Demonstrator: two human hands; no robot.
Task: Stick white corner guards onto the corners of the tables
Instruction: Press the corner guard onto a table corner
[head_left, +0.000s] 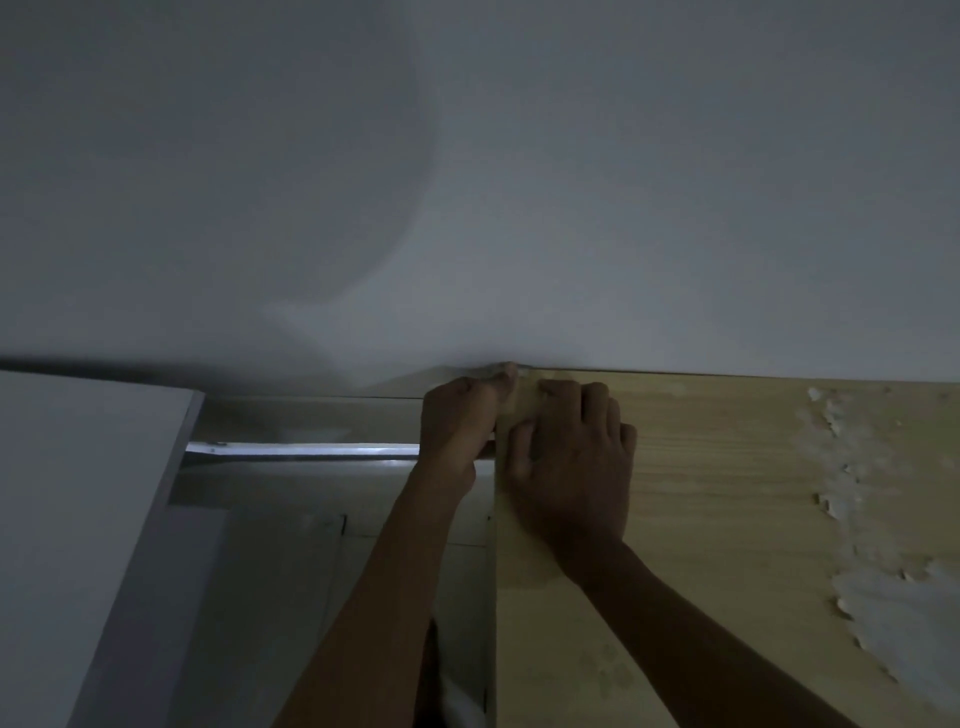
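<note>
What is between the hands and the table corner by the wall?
Nothing visible. The left hand sits at the table edge with its fingers reaching the far corner against the wall. The right hand rests on the tabletop beside it. The light is too dim to make out a guard.

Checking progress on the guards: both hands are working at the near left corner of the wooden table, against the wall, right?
Not quite. The head view shows the left hand and right hand at the far left corner of the wooden table, against the wall.
</note>
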